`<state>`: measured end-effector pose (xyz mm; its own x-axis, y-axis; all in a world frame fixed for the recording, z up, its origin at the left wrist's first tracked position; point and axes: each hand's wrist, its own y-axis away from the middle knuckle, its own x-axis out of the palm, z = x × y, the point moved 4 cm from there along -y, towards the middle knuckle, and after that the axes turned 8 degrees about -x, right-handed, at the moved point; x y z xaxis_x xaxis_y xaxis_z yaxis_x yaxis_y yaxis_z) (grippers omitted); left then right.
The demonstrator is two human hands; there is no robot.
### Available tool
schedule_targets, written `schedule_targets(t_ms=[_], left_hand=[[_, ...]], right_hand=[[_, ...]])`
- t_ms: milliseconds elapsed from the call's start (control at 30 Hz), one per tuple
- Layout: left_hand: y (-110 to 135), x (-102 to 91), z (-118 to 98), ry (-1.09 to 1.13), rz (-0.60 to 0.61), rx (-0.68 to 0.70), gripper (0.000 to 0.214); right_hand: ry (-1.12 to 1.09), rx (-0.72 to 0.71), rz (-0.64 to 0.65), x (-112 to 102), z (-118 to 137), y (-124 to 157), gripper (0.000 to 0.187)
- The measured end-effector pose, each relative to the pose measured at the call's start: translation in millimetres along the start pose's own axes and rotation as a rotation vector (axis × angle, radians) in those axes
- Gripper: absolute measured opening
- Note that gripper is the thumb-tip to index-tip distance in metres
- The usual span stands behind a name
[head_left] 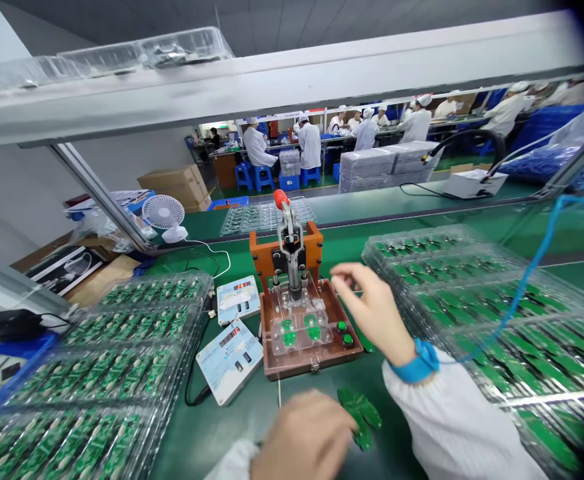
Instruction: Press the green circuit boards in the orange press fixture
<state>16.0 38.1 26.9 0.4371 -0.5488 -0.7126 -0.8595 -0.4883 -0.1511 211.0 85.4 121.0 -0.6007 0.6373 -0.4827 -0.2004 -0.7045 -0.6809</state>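
A brown test fixture stands in front of me, with a red-knobbed clamp lever and two small green circuit boards under a clear cover. My right hand, with a blue wrist strap, hovers beside the fixture's right edge, fingers apart and holding nothing. My left hand is low at the near edge, blurred, resting on several green boards lying on the mat; whether it grips them is unclear.
Clear trays of green boards are stacked at left and right. Two white meters sit left of the fixture. A small fan stands behind. Other people in white work at far benches.
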Motion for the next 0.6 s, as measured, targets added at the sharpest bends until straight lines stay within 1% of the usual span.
schedule_targets(t_ms=[33,67,100,133,167,233,300,367,433,533,600], left_hand=[[0,-25.0,10,0.004,-0.193,-0.116,0.026],[1,-47.1,18,-0.030,-0.348,-0.187,0.024],[1,-65.2,26,-0.086,-0.465,-0.235,0.022],[-1,-78.1,33,-0.143,-0.530,-0.273,0.021],[-4,-86.1,40,-0.198,-0.558,-0.298,0.023],[-12,-90.2,52,-0.275,-0.547,-0.335,0.031],[-17,-84.6,62,-0.302,-0.512,-0.348,0.036],[-20,-77.7,69,-0.304,-0.506,-0.338,0.036],[-20,-74.0,74,-0.297,-0.528,-0.311,0.034],[-20,-74.4,82,-0.297,-0.593,-0.250,0.033],[-20,-75.2,89,-0.292,-0.628,-0.210,0.034]], right_hand=[[0.039,-0.010,0.101,7,-4,18,0.017],[0.068,-0.018,0.174,15,-7,34,0.018],[0.089,-0.026,0.231,22,-9,46,0.019],[0.102,-0.030,0.265,29,-9,54,0.021],[0.109,-0.031,0.280,35,-9,59,0.023],[0.116,-0.032,0.304,45,-7,62,0.025],[0.115,-0.027,0.325,50,-6,61,0.026],[0.107,-0.012,0.330,52,-5,59,0.025],[0.099,0.005,0.318,51,-3,58,0.025],[0.107,0.008,0.291,48,3,57,0.026],[0.041,0.047,0.272,47,4,56,0.026]])
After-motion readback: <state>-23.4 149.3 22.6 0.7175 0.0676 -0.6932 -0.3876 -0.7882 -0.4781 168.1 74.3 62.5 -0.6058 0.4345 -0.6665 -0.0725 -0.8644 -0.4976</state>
